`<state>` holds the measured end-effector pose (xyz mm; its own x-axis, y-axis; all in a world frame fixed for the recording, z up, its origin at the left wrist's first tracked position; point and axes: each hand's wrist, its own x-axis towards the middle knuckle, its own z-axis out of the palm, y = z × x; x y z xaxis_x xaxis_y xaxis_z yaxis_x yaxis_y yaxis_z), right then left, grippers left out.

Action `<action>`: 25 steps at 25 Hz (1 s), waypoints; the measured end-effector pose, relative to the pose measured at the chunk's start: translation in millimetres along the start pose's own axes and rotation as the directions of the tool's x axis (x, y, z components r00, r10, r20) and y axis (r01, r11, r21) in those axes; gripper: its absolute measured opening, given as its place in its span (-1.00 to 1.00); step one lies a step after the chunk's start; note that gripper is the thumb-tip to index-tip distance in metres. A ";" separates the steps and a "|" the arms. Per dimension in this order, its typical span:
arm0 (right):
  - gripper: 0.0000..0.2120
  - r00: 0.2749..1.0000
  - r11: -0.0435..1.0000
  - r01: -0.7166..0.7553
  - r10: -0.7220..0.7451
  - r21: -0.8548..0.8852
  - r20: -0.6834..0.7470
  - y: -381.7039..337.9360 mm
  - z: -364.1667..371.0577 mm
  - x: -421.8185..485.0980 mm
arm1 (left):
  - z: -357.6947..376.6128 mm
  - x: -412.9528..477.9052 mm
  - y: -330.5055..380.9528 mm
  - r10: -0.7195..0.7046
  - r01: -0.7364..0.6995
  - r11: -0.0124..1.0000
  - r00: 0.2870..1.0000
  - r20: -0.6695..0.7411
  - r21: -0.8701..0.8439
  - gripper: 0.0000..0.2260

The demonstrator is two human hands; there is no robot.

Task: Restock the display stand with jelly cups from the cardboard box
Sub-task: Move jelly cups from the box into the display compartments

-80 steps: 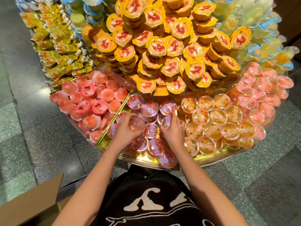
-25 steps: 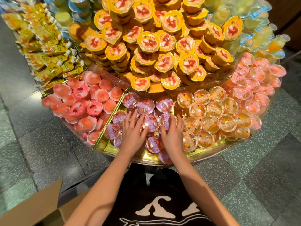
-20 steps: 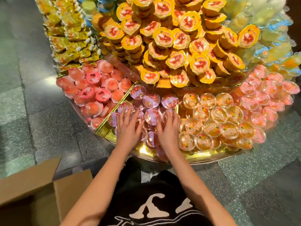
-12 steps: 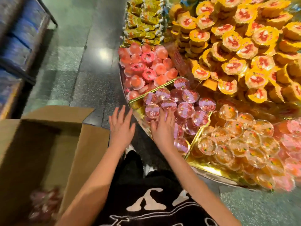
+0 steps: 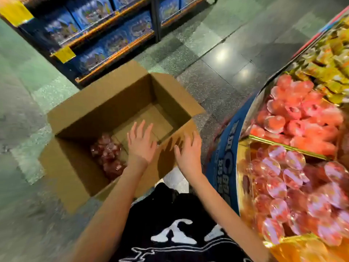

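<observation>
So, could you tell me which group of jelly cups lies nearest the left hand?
The dark red cups inside the cardboard box, just beside the left hand; the other groups sit on the display stand, past the right hand.

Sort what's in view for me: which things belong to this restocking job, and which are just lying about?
Job: cardboard box, jelly cups inside it, display stand, front-compartment cups, left hand and right hand, both open.
Lying about: pink cups, yellow pouches, blue boxes on the shelf.
</observation>
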<state>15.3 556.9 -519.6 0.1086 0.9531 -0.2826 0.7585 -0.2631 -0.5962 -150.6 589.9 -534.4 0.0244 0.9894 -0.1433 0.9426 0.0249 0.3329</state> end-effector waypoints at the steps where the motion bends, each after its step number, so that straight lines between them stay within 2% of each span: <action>1: -0.48 0.999 1.000 0.012 -0.012 -0.006 0.044 -12.5 11.0 7.1 | -1.1 -0.8 -20.1 -0.032 0.032 0.999 0.999 -0.003 -0.010 -0.50; 4: -0.46 0.984 0.996 0.072 -0.061 -0.059 0.169 -49.2 47.4 25.0 | 0.3 -8.7 -80.2 -0.197 0.196 0.979 0.980 -0.018 -0.061 -0.52; 7: -0.45 0.947 0.984 0.134 -0.090 -0.121 0.310 -76.9 80.3 31.3 | 1.9 -21.9 -126.9 -0.455 0.449 0.881 0.891 -0.004 -0.148 -0.52; 11: -0.45 0.895 0.964 0.176 -0.074 -0.197 0.441 -86.0 107.9 51.9 | 10.7 -37.0 -151.3 -0.598 0.585 0.761 0.800 0.046 -0.281 -0.49; 15: -0.34 0.827 0.938 0.223 -0.038 -0.266 0.560 -72.5 137.5 98.0 | 42.1 -40.8 -163.1 -0.726 0.725 0.556 0.662 0.186 -0.406 -0.52; 16: -0.31 0.803 0.931 0.229 -0.015 -0.285 0.596 -67.2 143.2 111.0 | 49.0 -40.0 -165.8 -0.736 0.754 0.509 0.631 0.245 -0.414 -0.51; 19: -0.24 0.717 0.908 0.254 0.053 -0.332 0.695 -52.6 159.6 149.3 | 66.7 -31.6 -179.8 -0.669 0.774 0.480 0.627 0.399 -0.412 -0.50; 22: -0.16 0.591 0.879 0.290 0.147 -0.379 0.793 -36.2 184.5 181.8 | 96.5 -18.0 -196.2 -0.616 0.784 0.511 0.620 0.486 -0.352 -0.50; 25: -0.11 0.510 0.841 0.343 0.208 -0.419 0.834 -17.3 210.6 204.0 | 127.8 -2.4 -208.3 -0.578 0.801 0.520 0.586 0.568 -0.296 -0.50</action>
<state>-111.0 724.4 -725.2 -0.3228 0.3067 -0.8954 0.9443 0.1683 -0.2828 -304.5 564.0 -722.4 -0.3418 0.4840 -0.8056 0.4114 0.8477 0.3347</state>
